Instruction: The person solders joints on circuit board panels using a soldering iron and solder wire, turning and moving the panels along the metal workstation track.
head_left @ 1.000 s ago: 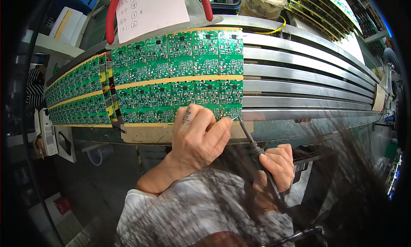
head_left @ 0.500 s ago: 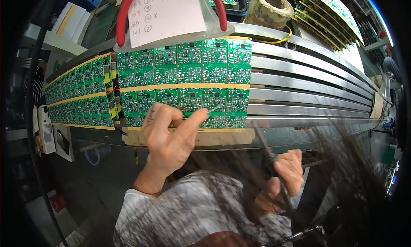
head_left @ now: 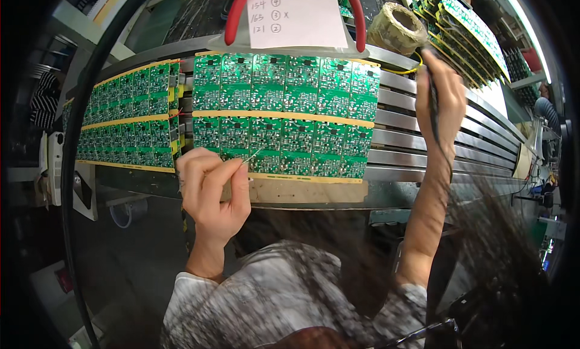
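Observation:
My left hand (head_left: 214, 195) pinches a thin silvery wire (head_left: 254, 155), which looks like solder, between thumb and forefinger. The wire's free end reaches over the lower row of a green circuit board panel (head_left: 284, 86) at the bench's middle. At the right, my right hand (head_left: 444, 101) is closed around what looks like a soldering iron (head_left: 426, 49). Its dark cord trails down past my wrist. The iron's front end is beside a crusty tan ring-shaped holder (head_left: 397, 27); whether they touch, I cannot tell.
A second board panel (head_left: 130, 116) lies to the left. Metal rails (head_left: 399, 140) run rightward under the boards. Red-handled pliers (head_left: 360, 22) lie with a handwritten paper (head_left: 296, 19) at the back. Several boards stand in a stack (head_left: 468, 38) at the far right.
My right hand has gone from low at the right up to the tan holder with the iron. My left hand, wire still pinched, has drawn back leftward over the panel. The view has shifted.

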Available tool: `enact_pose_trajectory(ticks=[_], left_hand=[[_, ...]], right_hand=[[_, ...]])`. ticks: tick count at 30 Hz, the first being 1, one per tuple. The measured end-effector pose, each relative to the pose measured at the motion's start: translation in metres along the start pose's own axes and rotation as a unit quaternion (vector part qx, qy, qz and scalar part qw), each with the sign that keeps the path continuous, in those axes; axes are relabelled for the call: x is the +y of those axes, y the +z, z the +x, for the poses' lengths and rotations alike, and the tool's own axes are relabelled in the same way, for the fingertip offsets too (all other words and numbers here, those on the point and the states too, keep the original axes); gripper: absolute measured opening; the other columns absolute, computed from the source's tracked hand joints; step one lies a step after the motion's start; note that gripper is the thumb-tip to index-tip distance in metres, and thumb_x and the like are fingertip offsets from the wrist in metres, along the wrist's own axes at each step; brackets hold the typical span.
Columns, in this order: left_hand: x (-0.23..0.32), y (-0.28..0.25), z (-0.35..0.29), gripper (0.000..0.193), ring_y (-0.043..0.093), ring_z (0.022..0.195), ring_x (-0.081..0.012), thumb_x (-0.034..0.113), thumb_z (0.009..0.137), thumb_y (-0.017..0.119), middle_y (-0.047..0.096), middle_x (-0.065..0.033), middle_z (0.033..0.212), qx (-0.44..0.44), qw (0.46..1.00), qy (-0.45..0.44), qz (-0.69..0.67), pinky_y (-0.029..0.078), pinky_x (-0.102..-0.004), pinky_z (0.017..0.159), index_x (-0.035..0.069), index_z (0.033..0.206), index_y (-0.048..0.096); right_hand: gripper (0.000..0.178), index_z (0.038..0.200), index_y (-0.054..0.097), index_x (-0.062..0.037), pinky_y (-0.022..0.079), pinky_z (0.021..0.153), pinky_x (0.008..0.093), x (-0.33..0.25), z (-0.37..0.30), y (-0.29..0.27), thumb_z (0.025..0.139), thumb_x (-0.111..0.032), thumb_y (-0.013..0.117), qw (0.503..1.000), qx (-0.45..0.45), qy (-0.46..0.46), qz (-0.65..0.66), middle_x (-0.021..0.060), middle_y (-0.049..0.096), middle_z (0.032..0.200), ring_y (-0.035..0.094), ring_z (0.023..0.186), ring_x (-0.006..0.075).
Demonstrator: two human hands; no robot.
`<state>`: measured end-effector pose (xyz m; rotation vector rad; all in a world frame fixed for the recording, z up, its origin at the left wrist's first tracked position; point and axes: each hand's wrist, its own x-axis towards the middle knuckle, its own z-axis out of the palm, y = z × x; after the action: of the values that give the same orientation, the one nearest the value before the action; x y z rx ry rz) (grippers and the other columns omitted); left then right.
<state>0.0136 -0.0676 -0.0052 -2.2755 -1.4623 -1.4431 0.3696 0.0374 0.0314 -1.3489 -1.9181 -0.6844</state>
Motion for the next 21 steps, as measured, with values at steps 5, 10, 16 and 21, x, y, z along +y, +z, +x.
enact_pose_trajectory(ticks=[5, 10, 16, 21], left_hand=[[-0.018, -0.014, -0.005, 0.012, 0.06, 0.124, -0.0435, -0.004, 0.086, 0.073, 0.063, -0.0197, 0.125, -0.014, 0.998, -0.055, 0.031, 0.051, -0.0514, 0.1, -0.001, 0.097, 0.067], [-0.028, 0.001, -0.002, 0.008, 0.061, 0.126, -0.0428, 0.001, 0.092, 0.069, 0.057, -0.0279, 0.143, -0.001, 0.996, -0.086, -0.002, 0.051, -0.0476, 0.097, -0.002, 0.099, 0.066], [-0.041, 0.003, -0.004, 0.014, 0.069, 0.107, -0.0261, 0.012, 0.1, 0.068, 0.05, -0.0317, 0.153, -0.002, 0.971, -0.197, -0.134, 0.052, -0.0321, 0.08, -0.001, 0.099, 0.066], [-0.04, 0.003, -0.008, 0.011, 0.042, 0.149, -0.038, 0.01, 0.1, 0.067, 0.045, -0.0338, 0.156, 0.026, 0.94, -0.216, -0.264, 0.029, -0.0449, 0.121, -0.001, 0.099, 0.065]], right_hand=[[0.025, 0.125, 0.07, -0.0007, 0.054, 0.074, 0.0306, -0.062, -0.012, -0.017, 0.102, -0.007, 0.063, 0.968, 0.053, 0.174, 0.175, 0.0156, 0.076, 0.094, 0.068, 0.077, 0.0162], [0.042, 0.123, 0.048, -0.0056, 0.05, 0.099, 0.0423, -0.095, -0.078, -0.033, 0.098, -0.032, 0.07, 0.91, 0.045, 0.204, 0.359, 0.0243, 0.067, 0.12, 0.067, 0.109, 0.0303], [0.093, 0.124, 0.038, -0.0129, 0.039, 0.109, 0.0532, -0.154, -0.098, -0.007, 0.063, -0.05, 0.098, 0.925, -0.01, 0.162, 0.343, 0.0346, 0.038, 0.158, 0.05, 0.136, 0.047], [0.093, 0.122, 0.039, -0.0155, 0.035, 0.103, 0.0506, -0.172, -0.089, -0.01, 0.058, -0.042, 0.101, 0.946, -0.043, 0.164, 0.277, 0.0352, 0.035, 0.16, 0.05, 0.134, 0.0466]])
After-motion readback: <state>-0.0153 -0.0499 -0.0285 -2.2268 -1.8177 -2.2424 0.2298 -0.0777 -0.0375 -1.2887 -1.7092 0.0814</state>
